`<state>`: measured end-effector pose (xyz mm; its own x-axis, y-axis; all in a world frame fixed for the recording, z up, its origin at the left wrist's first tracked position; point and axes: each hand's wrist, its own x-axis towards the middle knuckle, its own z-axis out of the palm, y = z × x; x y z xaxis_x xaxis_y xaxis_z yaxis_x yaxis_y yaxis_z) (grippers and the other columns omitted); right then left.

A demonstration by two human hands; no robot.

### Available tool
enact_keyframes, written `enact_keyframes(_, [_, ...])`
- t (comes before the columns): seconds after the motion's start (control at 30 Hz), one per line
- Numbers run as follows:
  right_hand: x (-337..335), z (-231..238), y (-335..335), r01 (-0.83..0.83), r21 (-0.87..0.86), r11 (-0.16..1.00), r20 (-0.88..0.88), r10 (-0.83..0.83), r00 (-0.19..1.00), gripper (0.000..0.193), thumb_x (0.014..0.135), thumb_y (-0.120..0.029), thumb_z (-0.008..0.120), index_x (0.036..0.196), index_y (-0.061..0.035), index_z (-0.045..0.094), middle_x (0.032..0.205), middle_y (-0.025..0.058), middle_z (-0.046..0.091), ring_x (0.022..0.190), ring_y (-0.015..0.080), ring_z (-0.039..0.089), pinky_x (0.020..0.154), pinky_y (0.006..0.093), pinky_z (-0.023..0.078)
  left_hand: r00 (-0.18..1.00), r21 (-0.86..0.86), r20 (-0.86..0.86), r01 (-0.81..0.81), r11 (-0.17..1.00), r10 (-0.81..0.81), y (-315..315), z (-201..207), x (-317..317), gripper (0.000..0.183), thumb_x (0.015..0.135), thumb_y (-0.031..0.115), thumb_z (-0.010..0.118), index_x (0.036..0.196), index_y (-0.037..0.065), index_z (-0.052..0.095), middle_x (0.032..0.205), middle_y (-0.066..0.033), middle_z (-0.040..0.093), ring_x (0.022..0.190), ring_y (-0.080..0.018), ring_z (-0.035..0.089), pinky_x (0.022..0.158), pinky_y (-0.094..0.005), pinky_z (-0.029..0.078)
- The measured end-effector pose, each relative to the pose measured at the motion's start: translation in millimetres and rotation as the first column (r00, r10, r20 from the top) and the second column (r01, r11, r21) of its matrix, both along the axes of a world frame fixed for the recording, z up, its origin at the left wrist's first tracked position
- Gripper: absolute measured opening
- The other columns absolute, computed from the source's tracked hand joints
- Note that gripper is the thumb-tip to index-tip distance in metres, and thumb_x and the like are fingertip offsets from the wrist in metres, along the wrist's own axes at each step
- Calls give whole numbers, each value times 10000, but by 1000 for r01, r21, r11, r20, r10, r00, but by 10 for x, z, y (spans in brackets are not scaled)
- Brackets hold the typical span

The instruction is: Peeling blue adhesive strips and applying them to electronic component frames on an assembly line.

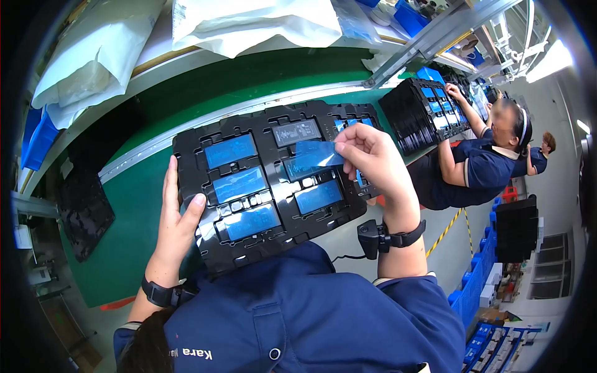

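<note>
A black moulded plastic tray (249, 252) lies tilted in front of me, with flat rectangular pieces in its pockets. Several carry a blue film, such as the flat piece (231, 151) at the upper left. One grey piece (296, 133) near the top middle shows a bare face. My left hand (177, 214) grips the tray's left edge, thumb on top. Between thumb and forefinger, my right hand (367, 155) pinches a clear blue film (311, 154), which hangs over the middle column and partly covers a piece there.
A green worktop (130, 248) runs under the tray, with a black sheet-like tray (87, 214) at the left. White bags (93, 68) sit on the shelf above. At the right, a co-worker (479, 155) handles a stack of black trays (407, 118).
</note>
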<state>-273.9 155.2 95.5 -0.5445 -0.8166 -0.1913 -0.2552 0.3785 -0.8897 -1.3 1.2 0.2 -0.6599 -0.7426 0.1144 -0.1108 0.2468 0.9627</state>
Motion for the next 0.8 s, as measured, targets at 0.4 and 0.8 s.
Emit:
enact_keyframes(0.4, [-60,-84,-212,-49,111,993,-129,63,990,106,791,-109,650,799,-13,606,621,-26,531,555,39,482,492,197,389,999,-73,49,-16,997,20,-34,-64,31,734,859,263,561,1429,30,163,1430,-192,239,1323,-276,267,1072,-355,219])
enact_keyframes(0.8, [-48,-183,-214,-103,104,989,-203,122,972,87,785,-95,661,778,-22,613,587,-55,489,537,14,418,480,182,324,1000,-20,3,0,1000,0,-32,-44,33,747,859,269,564,1432,30,148,1434,-183,228,1327,-272,262,1074,-351,216])
